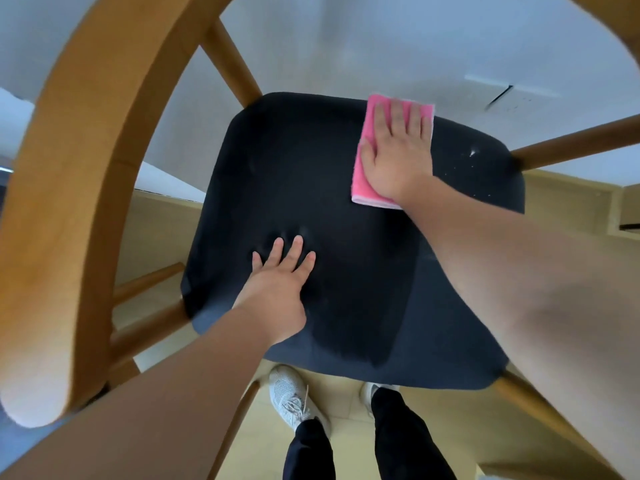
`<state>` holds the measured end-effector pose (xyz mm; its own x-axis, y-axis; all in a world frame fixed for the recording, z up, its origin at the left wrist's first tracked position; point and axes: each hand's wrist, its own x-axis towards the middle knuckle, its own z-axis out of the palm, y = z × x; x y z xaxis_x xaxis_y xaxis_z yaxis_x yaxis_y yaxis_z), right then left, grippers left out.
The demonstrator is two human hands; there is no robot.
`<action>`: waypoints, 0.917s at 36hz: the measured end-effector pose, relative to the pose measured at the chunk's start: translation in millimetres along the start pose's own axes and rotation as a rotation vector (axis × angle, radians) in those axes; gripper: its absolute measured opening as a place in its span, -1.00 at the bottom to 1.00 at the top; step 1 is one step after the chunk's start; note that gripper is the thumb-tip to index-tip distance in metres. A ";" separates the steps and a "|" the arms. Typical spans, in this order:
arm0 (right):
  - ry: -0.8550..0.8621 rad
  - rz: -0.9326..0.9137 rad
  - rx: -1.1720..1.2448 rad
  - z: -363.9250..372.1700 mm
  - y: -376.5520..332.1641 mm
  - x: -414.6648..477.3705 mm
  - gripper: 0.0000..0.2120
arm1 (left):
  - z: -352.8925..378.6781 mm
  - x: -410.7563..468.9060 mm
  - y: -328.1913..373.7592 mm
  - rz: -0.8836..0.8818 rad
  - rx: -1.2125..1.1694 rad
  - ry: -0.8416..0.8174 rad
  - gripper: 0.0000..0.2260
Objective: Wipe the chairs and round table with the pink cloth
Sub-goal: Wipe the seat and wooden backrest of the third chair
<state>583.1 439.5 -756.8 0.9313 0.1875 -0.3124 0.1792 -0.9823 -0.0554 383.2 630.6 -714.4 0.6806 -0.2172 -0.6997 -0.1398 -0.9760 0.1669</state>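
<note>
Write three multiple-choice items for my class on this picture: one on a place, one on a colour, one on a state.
1. Where is the pink cloth?
A. In a bucket.
B. On the seat, under the right hand.
C. On a shelf.

2. What colour is the seat?
A. Red.
B. White.
C. Dark, near black.

3. How is the left hand?
A. Flat on the seat, fingers straight.
B. Clenched in a fist.
C. Gripping a bottle.

Answers:
1 B, the right hand presses the pink cloth flat on the far part of the seat.
2 C, the seat looks dark all over.
3 A, its palm lies on the seat and holds nothing.
</note>
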 end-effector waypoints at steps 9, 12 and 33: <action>0.020 -0.028 0.022 -2.5 8.7 -0.3 -0.37 | -2.4 -0.5 -0.1 -0.001 -0.005 -0.009 -0.26; 0.041 0.008 0.031 6.0 19.5 -22.4 -0.38 | -2.8 -1.3 0.9 -0.004 -0.023 -0.008 -0.27; -0.096 0.179 0.073 82.8 4.7 -268.5 -0.40 | -4.8 -3.6 2.1 -0.015 -0.025 -0.004 -0.27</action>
<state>307.7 384.2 -751.7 0.9110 0.0123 -0.4121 -0.0127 -0.9982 -0.0580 384.0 629.4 -708.1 0.6797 -0.2031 -0.7048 -0.1115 -0.9783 0.1743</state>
